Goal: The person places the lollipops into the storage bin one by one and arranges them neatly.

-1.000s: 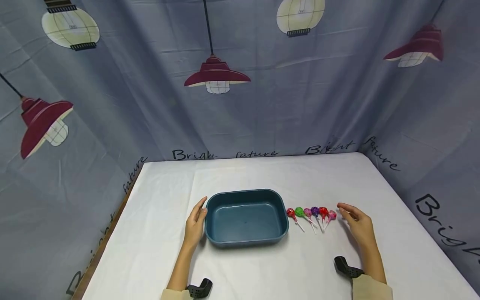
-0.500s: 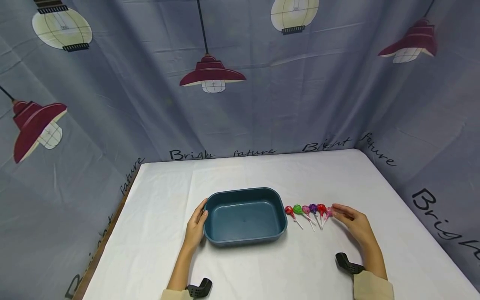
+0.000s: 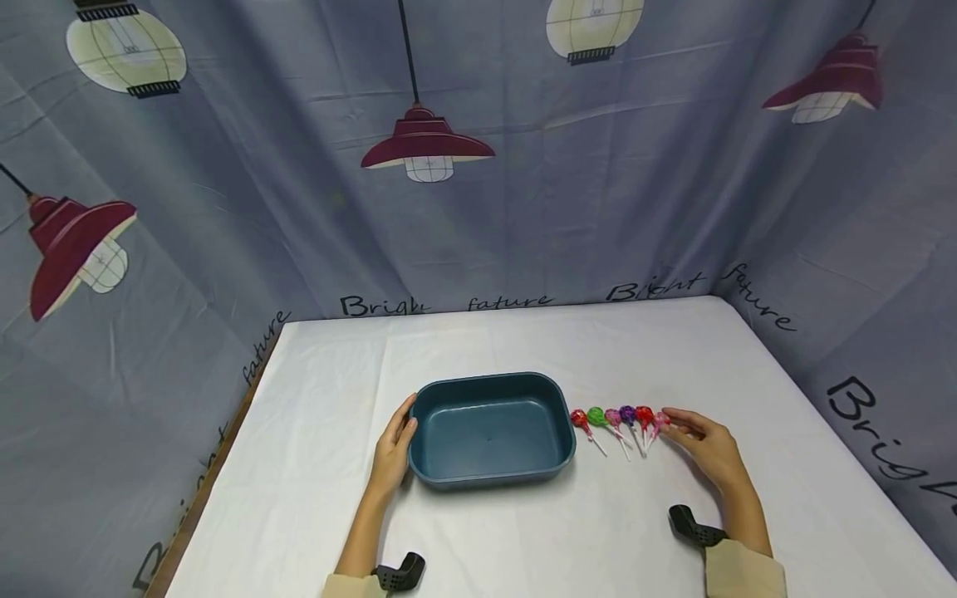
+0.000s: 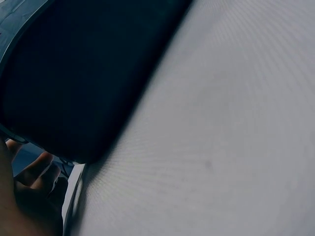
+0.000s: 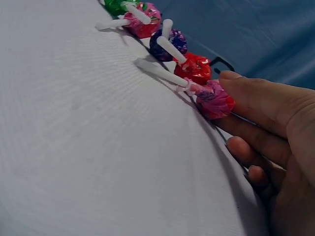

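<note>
In the head view, a dark teal plastic tub [image 3: 489,440] stands on the white tabletop. My left hand [image 3: 390,455] rests along its left end, fingertips at the rim; the left wrist view shows part of that hand [image 4: 37,196] beyond the tub's dark wall [image 4: 83,78]. To the right of the tub lies a row of wrapped lollipops, with a red one [image 3: 579,419] closest to it. My right hand [image 3: 709,453] is at the row's right end. There its thumb and forefinger pinch the wrapped head of a pink lollipop [image 5: 215,100], whose white stick points away from the hand.
Beside the pink lollipop lie a red one [image 5: 194,68], a purple one [image 5: 168,45], another pink one [image 5: 143,20] and a green one [image 5: 117,6]. A grey-blue curtain [image 3: 508,241] printed with lamps and lettering surrounds the white table [image 3: 523,548] at the back and sides.
My right hand has moved slightly left from beside the row onto the end pink lollipop. The left hand stays at the tub, and the head view has shifted a little.
</note>
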Available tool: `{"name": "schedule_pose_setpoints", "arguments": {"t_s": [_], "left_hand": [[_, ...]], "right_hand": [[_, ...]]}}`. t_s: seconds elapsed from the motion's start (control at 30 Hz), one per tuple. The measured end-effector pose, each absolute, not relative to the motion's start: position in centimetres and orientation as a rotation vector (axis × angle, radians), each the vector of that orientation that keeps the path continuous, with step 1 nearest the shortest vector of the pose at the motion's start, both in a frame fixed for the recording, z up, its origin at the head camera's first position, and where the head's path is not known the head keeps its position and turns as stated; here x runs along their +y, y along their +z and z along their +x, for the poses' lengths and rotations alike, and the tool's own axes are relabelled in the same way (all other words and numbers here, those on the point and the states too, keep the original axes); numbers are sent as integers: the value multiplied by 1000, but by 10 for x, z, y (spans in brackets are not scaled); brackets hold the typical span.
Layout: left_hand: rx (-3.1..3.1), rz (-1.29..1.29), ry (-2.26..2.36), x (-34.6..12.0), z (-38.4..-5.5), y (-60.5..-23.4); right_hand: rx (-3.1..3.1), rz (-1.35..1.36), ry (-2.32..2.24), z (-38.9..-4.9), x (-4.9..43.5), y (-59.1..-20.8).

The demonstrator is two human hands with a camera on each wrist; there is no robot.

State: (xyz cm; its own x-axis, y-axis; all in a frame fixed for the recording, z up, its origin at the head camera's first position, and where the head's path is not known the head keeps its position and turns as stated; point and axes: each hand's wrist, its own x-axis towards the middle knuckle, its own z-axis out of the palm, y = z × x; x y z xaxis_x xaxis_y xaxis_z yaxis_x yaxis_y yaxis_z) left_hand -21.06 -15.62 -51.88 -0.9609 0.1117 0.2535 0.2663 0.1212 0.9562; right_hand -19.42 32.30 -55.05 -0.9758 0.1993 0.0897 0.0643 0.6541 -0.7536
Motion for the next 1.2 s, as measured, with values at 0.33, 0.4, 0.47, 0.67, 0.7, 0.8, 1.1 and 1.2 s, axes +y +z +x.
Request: {"name": "schedule_pose_setpoints", "arguments": {"t_s": [0.33, 0.4, 0.47, 0.67, 0.7, 0.8, 1.1, 1.2], "left_hand": [[-2318, -347, -1901, -157, -209, -519], [-2336, -333, -1888, -157, -209, -519], [-2344, -330, -1878, -157, -208, -519], [-2345, -338, -1839, -158, -208, -517], [-2344, -337, -1838, -158, -208, -517], [-2348, -324, -1837, -159, -208, -516], [-2327, -324, -1855, -159, -209, -517], [-2321, -350, -1861, -159, -209, -517]], "right_hand": [[-2693, -328, 1144, -196, 315, -551], [-2694, -332, 1132, -196, 314, -550], [-2698, -330, 1124, -196, 314, -550], [-2708, -306, 1122, -196, 315, -551], [-2708, -302, 1126, -197, 315, -551], [-2709, -299, 1134, -197, 316, -552], [-2731, -282, 1128, -194, 317, -550], [-2738, -279, 1126, -192, 319, -550]]}}
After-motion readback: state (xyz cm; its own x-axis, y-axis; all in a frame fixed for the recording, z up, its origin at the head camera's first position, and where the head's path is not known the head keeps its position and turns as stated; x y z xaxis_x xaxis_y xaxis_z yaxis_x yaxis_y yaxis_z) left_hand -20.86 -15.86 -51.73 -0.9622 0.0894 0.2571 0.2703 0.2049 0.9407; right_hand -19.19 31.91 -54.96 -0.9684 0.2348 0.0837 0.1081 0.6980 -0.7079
